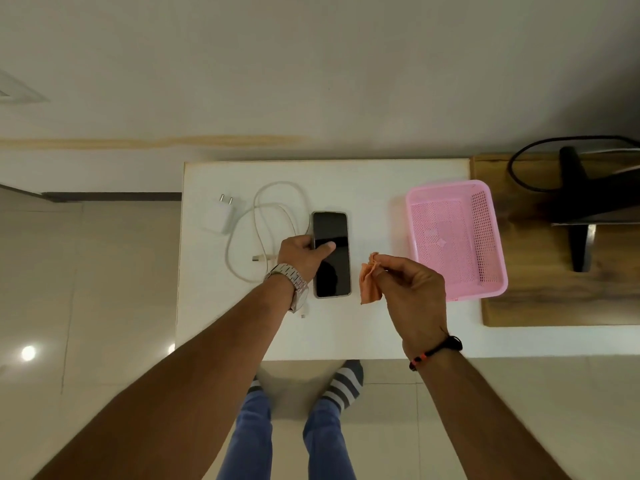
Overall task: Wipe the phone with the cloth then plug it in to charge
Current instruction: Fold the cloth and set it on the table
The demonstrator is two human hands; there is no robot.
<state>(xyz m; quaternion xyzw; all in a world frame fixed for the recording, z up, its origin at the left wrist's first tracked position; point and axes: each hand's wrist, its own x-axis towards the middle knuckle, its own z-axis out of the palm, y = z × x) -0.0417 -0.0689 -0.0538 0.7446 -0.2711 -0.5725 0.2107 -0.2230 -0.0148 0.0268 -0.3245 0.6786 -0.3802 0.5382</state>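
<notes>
A black-screened phone (331, 268) lies face up on the white table (374, 181). My left hand (300, 254) grips the phone's left edge, thumb resting on the screen. My right hand (412, 289) hovers just right of the phone and pinches a small orange cloth (369, 284), which hangs crumpled from my fingertips, apart from the screen. A white charger plug (220, 215) lies at the table's left, its white cable (273, 209) looping toward the phone, with the connector end (258, 258) beside my left wrist.
A pink mesh basket (481, 237) stands on the table's right part, overlapping a wooden board (540, 299). A black stand (578, 209) and a dark cable rest on that board. My feet show below the table's near edge.
</notes>
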